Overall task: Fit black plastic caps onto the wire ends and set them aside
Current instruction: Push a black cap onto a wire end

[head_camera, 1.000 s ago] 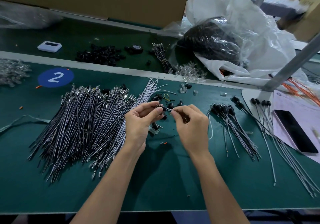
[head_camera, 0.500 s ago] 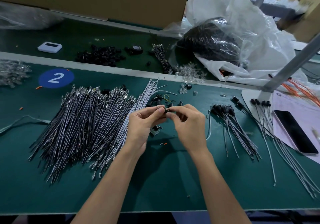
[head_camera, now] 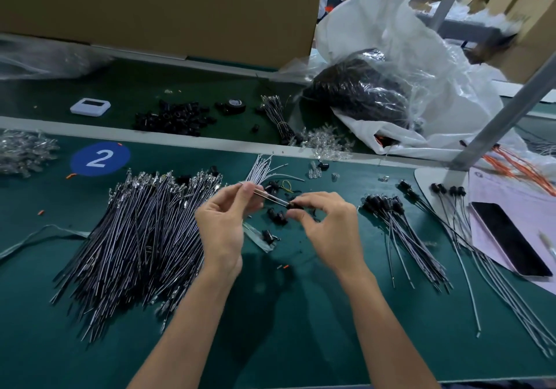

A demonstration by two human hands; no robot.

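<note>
Head: left hand (head_camera: 224, 226) pinches wire (head_camera: 267, 197), right hand (head_camera: 328, 229) cap (head_camera: 296, 206), amid loose caps (head_camera: 276, 217).

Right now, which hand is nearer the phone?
Right. The right hand sits left of the phone, past the capped wires; the left hand is farther left, beside the uncapped pile.

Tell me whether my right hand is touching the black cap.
Touching. The head view shows the right hand pinching the black cap between thumb and forefinger, with no gap visible.
</note>
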